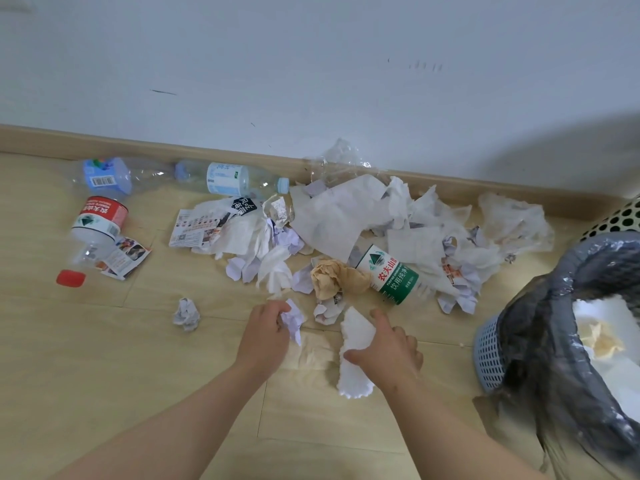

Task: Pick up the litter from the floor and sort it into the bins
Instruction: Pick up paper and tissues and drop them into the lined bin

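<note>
1. Left hand (pixel 266 336): fingers curled round a crumpled paper scrap (pixel 292 322), low over the floor (pixel 104 358).
2. Right hand (pixel 388 348): thumb and fingers closed on a white tissue (pixel 356 355), hanging long below the grip; touching the floor or not, impossible to tell.
3. Just beyond the fingertips: more litter spread toward the skirting board (pixel 104 142): a brown paper ball (pixel 337 275), a green-label bottle (pixel 388 275) lying beside it, loose tissues, and a small paper ball (pixel 187 313) apart on the left.
4. Far left, near the skirting: a red-label bottle (pixel 97 223), a red cap (pixel 71 278), two clear bottles.
5. Right edge of the floor: a lined bin (pixel 488 355) with tissue already inside; behind it, a perforated bin (pixel 620 216), mostly out of view.
6. Possible trouble: both loads light and loosely held, so likely to drift or drop short on the swing right; slack liner folds apt to catch the trailing tissue; easy to send paper to the wrong bin with the second one barely seen.
7. Surface and room: pale wood-look planks, smooth; scuffed white wall (pixel 311 64) above.
</note>
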Tool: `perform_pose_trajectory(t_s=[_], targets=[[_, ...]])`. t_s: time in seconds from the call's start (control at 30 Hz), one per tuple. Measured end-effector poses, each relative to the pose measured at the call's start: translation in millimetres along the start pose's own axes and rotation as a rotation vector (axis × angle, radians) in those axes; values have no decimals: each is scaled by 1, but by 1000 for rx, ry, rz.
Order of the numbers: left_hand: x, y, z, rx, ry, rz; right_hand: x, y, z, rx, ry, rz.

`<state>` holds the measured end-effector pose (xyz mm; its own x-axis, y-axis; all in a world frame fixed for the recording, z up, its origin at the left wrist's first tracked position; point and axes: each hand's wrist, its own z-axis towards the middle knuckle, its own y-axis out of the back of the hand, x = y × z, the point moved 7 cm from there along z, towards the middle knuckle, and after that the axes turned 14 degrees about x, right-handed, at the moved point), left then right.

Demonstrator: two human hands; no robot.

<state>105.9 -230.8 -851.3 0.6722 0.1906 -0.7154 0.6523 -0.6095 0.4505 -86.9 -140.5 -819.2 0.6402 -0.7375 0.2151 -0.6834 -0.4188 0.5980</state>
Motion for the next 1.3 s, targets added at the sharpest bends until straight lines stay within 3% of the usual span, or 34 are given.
perform_pose_trajectory(t_s=[0.07, 0.17, 0.37, 0.47, 0.67, 0.97, 1.1, 1.2, 1.3], targets=[[-1, -1, 1, 17, -22, 26, 0, 0, 3, 19, 46, 151], [-6, -1, 1, 48, -36, 86, 2, -3, 6, 59, 170, 566], [-17, 9, 7, 59, -12, 108, -3, -2, 9, 68, 109, 1234], [-24, 26, 10, -11, 10, 50, -3, 3, 8, 54, 89, 1435], [-48, 55, 23, -117, -37, 49, 6, 4, 11, 76, 113, 1521], [-100, 53, 51, -98, -132, 229, 17, 14, 12, 39, 128, 1706], [-137, 28, 69, 79, -201, 385, 5, 27, 10, -42, 116, 1766], [-158, 1, 82, 272, -187, 283, -6, 31, 8, -65, 101, 1780], [-160, -24, 87, 368, -140, 508, -16, 32, 7, -74, 91, 1790]])
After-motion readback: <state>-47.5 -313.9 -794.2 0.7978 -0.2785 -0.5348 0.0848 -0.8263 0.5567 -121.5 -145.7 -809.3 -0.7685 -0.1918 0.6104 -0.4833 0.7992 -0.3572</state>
